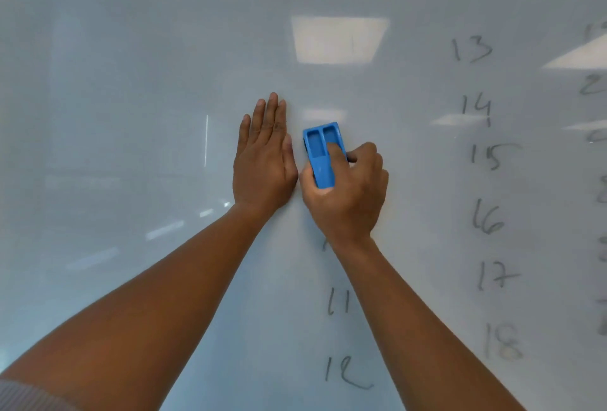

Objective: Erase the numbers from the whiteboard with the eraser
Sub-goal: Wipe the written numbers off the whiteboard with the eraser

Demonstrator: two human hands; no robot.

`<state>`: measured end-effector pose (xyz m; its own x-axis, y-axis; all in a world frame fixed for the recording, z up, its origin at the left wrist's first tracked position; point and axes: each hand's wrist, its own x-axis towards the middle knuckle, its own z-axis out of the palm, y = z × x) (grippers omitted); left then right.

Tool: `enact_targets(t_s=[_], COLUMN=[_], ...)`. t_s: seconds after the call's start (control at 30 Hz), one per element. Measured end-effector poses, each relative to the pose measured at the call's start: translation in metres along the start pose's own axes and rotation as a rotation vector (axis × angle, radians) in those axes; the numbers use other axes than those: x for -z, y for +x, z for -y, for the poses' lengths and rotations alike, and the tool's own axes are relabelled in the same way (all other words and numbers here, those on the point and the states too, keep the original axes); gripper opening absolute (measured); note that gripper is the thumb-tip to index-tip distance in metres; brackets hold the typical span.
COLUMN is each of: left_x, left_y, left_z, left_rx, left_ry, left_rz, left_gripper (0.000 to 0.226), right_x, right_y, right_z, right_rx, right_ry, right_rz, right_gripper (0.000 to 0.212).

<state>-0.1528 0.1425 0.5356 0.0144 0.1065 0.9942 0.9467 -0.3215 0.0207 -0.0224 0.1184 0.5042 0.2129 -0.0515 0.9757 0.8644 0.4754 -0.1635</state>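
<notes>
Eraser (323, 158), blue, sits at the centre of the view against the whiteboard (131, 82), its long side running toward 12 o'clock. The right hand (348, 190) grips it: thumb on the 9 o'clock edge, one finger pressed into a recess on its back, the other fingers (371, 154) curled round the 3 o'clock side. The left hand (264, 161) lies flat on the board just beside it at 9 o'clock, fingers spread straight and holding nothing.

Risks, as I judge them: the two hands nearly touch, so a sideways stroke toward 9 o'clock would bump the left hand and leave a strip unwiped. The right forearm crosses the board close to "11" (338, 302); if it drags, it could smear ink rather than clear it. A faint mark peeps out at the right wrist and could be missed under the arm. The far column at 3 o'clock is cut by the frame edge, so reaching it may mean shifting stance, and the bracing palm could slip on the glossy surface.

Count: one eraser, two hands, one board. Legible numbers number eight: 11, 12 (345, 373), 13 (471, 48), 14, 15, 16, 17, 18 (502, 341). Further partial ones at the 3 o'clock edge cannot be counted.
</notes>
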Motion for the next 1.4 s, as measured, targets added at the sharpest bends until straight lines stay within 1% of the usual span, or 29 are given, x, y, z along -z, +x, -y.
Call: enact_targets(t_s=[0.07, 0.13, 0.2, 0.23, 0.27, 0.33, 0.43, 0.5, 0.57, 0.67, 0.77, 0.83, 0.9, 0.97, 1.1, 1.17, 1.27, 1.4], left_x=[0.000, -0.001, -0.002, -0.003, -0.003, -0.002, -0.001, -0.001, -0.002, -0.002, -0.004, -0.006, -0.007, -0.007, -0.007, -0.008, -0.008, -0.010], left_y=[-0.003, -0.006, -0.008, -0.008, -0.009, -0.006, -0.008, -0.013, -0.021, -0.032, -0.039, -0.041, -0.043, -0.046, -0.055, -0.060, -0.069, -0.076], left_z=[0.000, -0.001, -0.002, -0.002, -0.002, -0.002, 0.000, 0.002, 0.003, 0.005, 0.005, 0.004, 0.003, 0.002, 0.004, 0.006, 0.007, 0.007], left_rx=[0.009, 0.022, 0.026, 0.026, 0.030, 0.027, 0.022, 0.013, 0.012, 0.009, 0.020, 0.034, 0.048, 0.050, 0.047, 0.042, 0.029, 0.040], left_ry=[-0.020, -0.025, -0.027, -0.027, -0.026, -0.018, -0.008, -0.016, -0.025, -0.026, -0.020, -0.024, -0.025, -0.026, -0.018, -0.019, -0.021, -0.014], left_rz=[-0.016, -0.025, -0.035, -0.038, -0.038, -0.046, -0.042, -0.033, -0.041, -0.047, -0.048, -0.050, -0.055, -0.062, -0.054, -0.046, -0.050, -0.053], left_gripper=[0.055, 0.054, 0.054, 0.054, 0.054, 0.054, 0.055, 0.054, 0.054, 0.054, 0.054, 0.054, 0.054, 0.054, 0.054, 0.054, 0.054, 0.054], right_x=[0.010, 0.016, 0.019, 0.018, 0.016, 0.009, 0.002, 0.005, 0.012, 0.027, 0.035, 0.034, 0.027, 0.019, 0.017, 0.024, 0.034, 0.039], right_y=[0.000, 0.016, 0.037, 0.046, 0.050, 0.046, 0.008, -0.027, -0.059, -0.084, -0.066, -0.042, -0.028, -0.032, -0.088, -0.116, -0.128, -0.096], right_z=[-0.016, -0.026, -0.029, -0.026, -0.022, -0.010, 0.002, -0.002, -0.014, -0.035, -0.049, -0.048, -0.038, -0.026, -0.015, -0.023, -0.040, -0.049], right_rx=[-0.049, -0.141, -0.214, -0.223, -0.207, -0.116, 0.041, 0.069, 0.067, -0.008, -0.113, -0.162, -0.148, -0.086, 0.047, 0.072, 0.034, -0.114], right_ry=[-0.022, -0.031, 0.013, 0.040, 0.050, 0.036, 0.025, 0.020, -0.002, -0.040, -0.065, -0.035, -0.006, -0.015, -0.018, -0.040, -0.070, -0.077], right_rz=[-0.034, -0.085, -0.106, -0.100, -0.087, -0.036, 0.042, 0.067, 0.069, 0.043, -0.022, -0.055, -0.058, -0.023, 0.094, 0.125, 0.096, 0.010], right_gripper=[0.036, 0.038, 0.039, 0.040, 0.040, 0.042, 0.043, 0.042, 0.040, 0.039, 0.043, 0.043, 0.043, 0.043, 0.042, 0.041, 0.039, 0.043])
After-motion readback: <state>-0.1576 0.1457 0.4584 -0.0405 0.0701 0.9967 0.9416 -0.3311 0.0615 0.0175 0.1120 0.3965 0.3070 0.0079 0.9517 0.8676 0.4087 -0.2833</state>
